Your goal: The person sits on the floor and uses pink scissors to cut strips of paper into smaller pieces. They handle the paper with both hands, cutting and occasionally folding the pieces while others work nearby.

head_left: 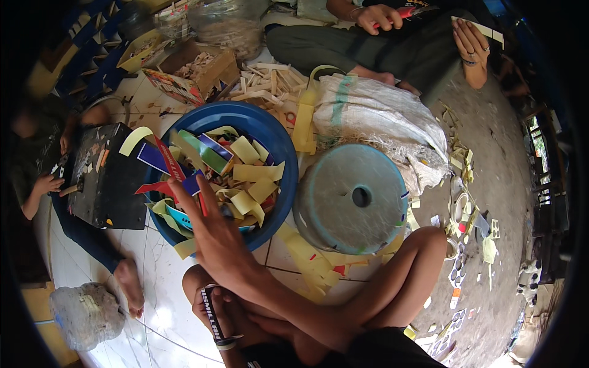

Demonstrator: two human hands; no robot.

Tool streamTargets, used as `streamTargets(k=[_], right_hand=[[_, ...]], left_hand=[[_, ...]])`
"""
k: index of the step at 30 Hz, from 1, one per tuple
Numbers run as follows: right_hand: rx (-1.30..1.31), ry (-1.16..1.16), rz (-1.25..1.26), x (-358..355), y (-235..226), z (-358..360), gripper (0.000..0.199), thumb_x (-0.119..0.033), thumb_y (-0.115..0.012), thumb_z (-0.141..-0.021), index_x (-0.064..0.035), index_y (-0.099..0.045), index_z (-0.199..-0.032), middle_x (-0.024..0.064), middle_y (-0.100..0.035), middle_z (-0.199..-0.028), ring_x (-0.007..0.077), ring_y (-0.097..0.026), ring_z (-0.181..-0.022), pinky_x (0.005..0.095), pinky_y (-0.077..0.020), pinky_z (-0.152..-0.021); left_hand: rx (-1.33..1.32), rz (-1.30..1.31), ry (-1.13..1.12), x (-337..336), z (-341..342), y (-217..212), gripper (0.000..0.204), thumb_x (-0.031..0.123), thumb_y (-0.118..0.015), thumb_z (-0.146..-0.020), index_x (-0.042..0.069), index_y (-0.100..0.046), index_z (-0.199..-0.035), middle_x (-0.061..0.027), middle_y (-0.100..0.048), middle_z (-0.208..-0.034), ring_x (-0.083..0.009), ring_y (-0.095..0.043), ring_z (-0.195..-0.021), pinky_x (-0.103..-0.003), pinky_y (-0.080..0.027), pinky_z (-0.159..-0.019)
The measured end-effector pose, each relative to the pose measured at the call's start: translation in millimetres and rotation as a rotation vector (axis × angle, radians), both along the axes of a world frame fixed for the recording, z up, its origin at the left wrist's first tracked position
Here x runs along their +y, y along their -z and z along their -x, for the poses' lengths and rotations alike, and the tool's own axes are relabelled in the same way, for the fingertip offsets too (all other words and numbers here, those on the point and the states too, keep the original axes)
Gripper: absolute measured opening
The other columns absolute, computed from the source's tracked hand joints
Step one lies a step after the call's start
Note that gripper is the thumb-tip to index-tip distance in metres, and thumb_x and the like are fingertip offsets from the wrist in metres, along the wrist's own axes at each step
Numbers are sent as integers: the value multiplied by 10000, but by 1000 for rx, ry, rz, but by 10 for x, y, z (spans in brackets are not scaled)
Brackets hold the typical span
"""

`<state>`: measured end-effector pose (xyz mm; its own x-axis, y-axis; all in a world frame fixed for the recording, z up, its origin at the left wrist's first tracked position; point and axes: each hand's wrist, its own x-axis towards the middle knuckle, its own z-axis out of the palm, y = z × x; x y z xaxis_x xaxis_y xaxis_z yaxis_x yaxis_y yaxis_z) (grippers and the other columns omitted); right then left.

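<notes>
My right hand point(219, 236) reaches over a blue plastic basin point(293, 165), fingers spread and stretched among the strips inside. A red-and-white strip point(167, 154) stands up beyond its fingertips, and a small purple piece point(191, 183) lies against them. Many pale-yellow strips point(248, 150), curled or folded, fill the basin with blue, green and red ones. A greenish strip near the basin's middle looks smeared. Low in my lap, my left hand point(222, 306) is closed around a black strip with white lettering point(210, 313). A band circles that wrist.
A grey round block with a centre hole point(334, 202) stands right of the basin, before a white sack point(380, 110). Wood sticks point(273, 83) and a cardboard box point(208, 76) lie behind. One person sits left by a black box point(101, 175); another, far right, holds red-handled scissors point(399, 15).
</notes>
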<state>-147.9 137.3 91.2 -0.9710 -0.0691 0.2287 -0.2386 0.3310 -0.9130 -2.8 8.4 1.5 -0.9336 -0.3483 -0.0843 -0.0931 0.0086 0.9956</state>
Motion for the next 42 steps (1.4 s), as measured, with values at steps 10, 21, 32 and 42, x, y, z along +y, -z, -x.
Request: streamTargets(k=[10, 21, 32, 42], right_hand=[[-219, 110, 409, 1549, -475, -534, 466, 62, -448, -949, -45, -460, -1403, 151, -723, -1159, 77, -596, -590, 199, -420, -455], [53, 415, -510, 2651, 145, -698, 481, 91, -544, -924, -64, -566, -1379, 179, -660, -1316, 208, -718, -908, 326, -594, -718], [17, 415, -718, 2649, -160, -776, 373, 59, -650, -900, -16, -675, -1265, 178, -733, -1202, 243, -750, -1016, 364, -605, -732], [-74, 198, -519, 2071, 140, 720, 203, -20, -627, -948, -21, -755, -1106, 148, -779, -925, 255, -765, -929, 369, -589, -840]], left_hand=[[-70, 22, -25, 4, 3, -100, 197, 184, -705, -989, -12, -721, -981, -44, -711, -840, -96, -612, -678, -241, -480, -665], [-59, -132, 35, -84, -31, -79, 141, 73, -690, -1020, -41, -699, -1103, -82, -742, -952, -120, -670, -734, -252, -551, -687], [-36, -276, 24, -65, -7, -174, 84, 53, -679, -1014, -21, -695, -1052, -92, -751, -967, -117, -664, -743, -243, -543, -703], [3, -295, 58, -142, -28, -29, 128, -25, -709, -974, -31, -706, -1102, -103, -764, -991, -133, -704, -788, -273, -589, -703]])
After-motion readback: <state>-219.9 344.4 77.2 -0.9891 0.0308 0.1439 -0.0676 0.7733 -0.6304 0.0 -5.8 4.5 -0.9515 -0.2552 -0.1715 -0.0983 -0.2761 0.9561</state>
